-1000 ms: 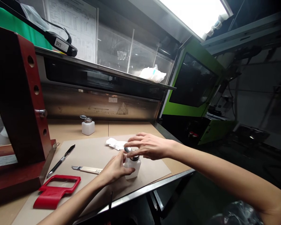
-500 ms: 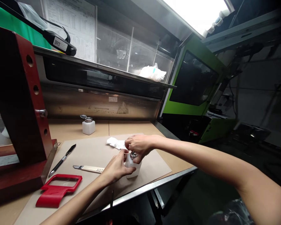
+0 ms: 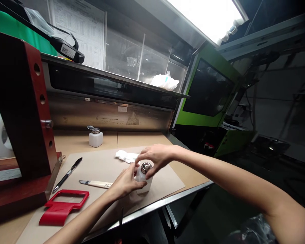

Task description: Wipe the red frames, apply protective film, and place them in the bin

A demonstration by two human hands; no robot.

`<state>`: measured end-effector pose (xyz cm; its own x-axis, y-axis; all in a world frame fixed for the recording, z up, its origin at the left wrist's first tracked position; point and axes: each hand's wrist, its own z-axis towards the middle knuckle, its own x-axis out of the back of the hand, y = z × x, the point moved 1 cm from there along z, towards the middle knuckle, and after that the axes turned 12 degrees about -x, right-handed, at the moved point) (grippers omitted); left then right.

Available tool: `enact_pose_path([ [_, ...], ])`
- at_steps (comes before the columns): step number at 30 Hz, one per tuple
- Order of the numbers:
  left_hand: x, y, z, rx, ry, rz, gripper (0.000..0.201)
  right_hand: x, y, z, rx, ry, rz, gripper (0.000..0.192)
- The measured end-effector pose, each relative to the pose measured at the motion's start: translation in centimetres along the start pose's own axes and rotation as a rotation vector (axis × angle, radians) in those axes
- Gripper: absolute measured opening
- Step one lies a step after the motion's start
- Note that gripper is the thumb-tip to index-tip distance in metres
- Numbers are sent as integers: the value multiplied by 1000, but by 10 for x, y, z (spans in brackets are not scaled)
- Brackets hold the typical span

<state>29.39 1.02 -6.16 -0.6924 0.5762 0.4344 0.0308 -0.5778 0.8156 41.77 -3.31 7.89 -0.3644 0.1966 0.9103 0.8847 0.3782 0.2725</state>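
A squarish white plastic pump bottle (image 3: 144,186) with a round metal cap (image 3: 146,166) stands upright near the front edge of the paper-covered table. Around its left side wraps my left hand (image 3: 129,181), thumb across the front face. My right hand (image 3: 158,159) arches over the top from the right, with thumb and fingers curled about the cap, whose shiny top shows between them. Behind the hands lies a crumpled white tissue (image 3: 125,156). A light-handled knife (image 3: 97,183) marked "A07" is left of my left hand.
On the left lie a black pen (image 3: 68,174) and a red plastic frame piece (image 3: 63,206). A second white bottle (image 3: 95,138), its lid flipped up, stands at the back. A dark red stand (image 3: 37,135) rises at far left. Above runs a shelf (image 3: 111,73) with a white bag (image 3: 165,82).
My right hand has lifted and turned slightly around the cap, which now shows more fully between thumb and fingers. My left hand keeps its hold on the bottle.
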Motion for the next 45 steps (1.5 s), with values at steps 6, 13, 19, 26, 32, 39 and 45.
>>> enact_pose_path([
  [6,0,-2,-1,31,-2,78,43,-11,-26,3,-3,23,-233,34],
  [13,-2,0,-2,46,-8,97,46,-6,-26,15,53,-106,-197,30],
  [19,7,9,3,12,-7,104,39,1,-25,9,1,-60,-159,42],
  [26,97,14,2,171,150,362,40,13,4,26,-189,531,462,40],
  [32,135,-8,-13,466,298,676,47,-42,15,86,-506,376,528,25],
  [39,128,-21,-24,484,316,713,63,-82,-4,144,-707,212,701,41],
  [45,139,-25,-24,298,263,544,63,-94,1,157,-724,356,932,25],
])
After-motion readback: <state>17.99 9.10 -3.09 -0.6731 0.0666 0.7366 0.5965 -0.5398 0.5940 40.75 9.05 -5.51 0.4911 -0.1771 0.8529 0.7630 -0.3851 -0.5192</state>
